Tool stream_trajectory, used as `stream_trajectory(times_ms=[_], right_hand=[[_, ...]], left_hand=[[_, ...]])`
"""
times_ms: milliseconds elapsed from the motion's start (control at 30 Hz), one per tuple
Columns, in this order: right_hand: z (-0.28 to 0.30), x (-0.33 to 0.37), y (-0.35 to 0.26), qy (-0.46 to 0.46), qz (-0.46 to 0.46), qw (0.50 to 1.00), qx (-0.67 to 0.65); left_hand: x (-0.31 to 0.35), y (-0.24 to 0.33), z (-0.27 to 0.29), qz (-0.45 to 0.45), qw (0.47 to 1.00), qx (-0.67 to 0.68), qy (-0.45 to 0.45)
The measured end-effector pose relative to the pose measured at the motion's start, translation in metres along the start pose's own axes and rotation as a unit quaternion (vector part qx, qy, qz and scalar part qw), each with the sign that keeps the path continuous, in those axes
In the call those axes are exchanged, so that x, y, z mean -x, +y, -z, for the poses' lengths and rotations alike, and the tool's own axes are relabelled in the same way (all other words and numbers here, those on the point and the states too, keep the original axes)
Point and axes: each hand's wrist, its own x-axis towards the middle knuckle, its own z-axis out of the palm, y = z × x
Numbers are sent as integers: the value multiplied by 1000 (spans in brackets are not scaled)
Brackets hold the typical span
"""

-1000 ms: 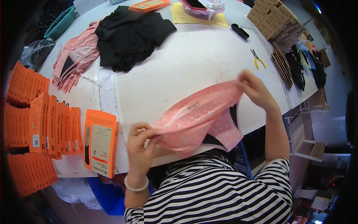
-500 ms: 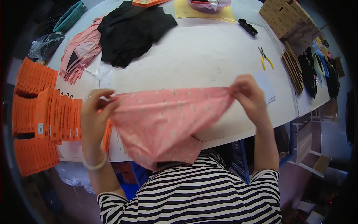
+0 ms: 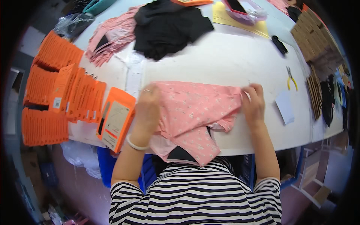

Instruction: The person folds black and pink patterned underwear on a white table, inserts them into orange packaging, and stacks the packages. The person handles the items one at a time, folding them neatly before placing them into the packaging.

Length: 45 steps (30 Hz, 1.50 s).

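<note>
A pair of pink flowered underpants (image 3: 198, 107) lies spread at the front of the white table, its waistband side facing away from me. Its lower part hangs over the near edge, where a black patch (image 3: 181, 153) shows inside. My left hand (image 3: 148, 114), a little blurred, is closed on the left end of the waistband. At the opposite corner, my right hand (image 3: 254, 105) pinches the fabric between thumb and fingers. Beside my left wrist lies an orange flat package (image 3: 119, 117) with a window in its front.
Stacked orange packages (image 3: 50, 90) fill the left side. Black garments (image 3: 168, 30) and pink garments (image 3: 114, 35) are heaped at the back left. Yellow-handled pliers (image 3: 291, 80), white paper (image 3: 285, 107), a black object (image 3: 279, 45) and a purple basket (image 3: 245, 15) sit toward the right.
The underpants have come down from a stretched, raised hold onto the table. My hands have moved closer together, and the view has shifted leftward, showing more of the orange package.
</note>
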Motion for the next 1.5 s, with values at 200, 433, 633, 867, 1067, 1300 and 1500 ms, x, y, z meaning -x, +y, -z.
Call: stream_trajectory(times_ms=[200, 433, 633, 867, 1067, 1300, 1500], right_hand=[[-4, 21, -17, -40, 94, 991, 86], [8, 30, -20, -96, 62, 991, 73], [7, 9, -14, -111, -1, 993, 44], [11, -2, -2, -128, -126, 981, -77], [38, 3, 22, -143, -201, 952, -181], [106, -7, -14, -54, -165, 916, -361], [200, 3, -47, -57, -36, 976, -209]], left_hand=[[22, 4, -4, -10, 1000, -15, 21], [25, -1, 15, 41, 998, -14, -53], [-7, -24, 31, -23, 993, 7, -119], [-24, -40, 39, -91, 957, 137, -238], [-37, -53, 70, -54, 959, 168, -221], [-51, -25, 133, -30, 938, 332, -93], [-15, 28, 223, -26, 937, 348, -29]])
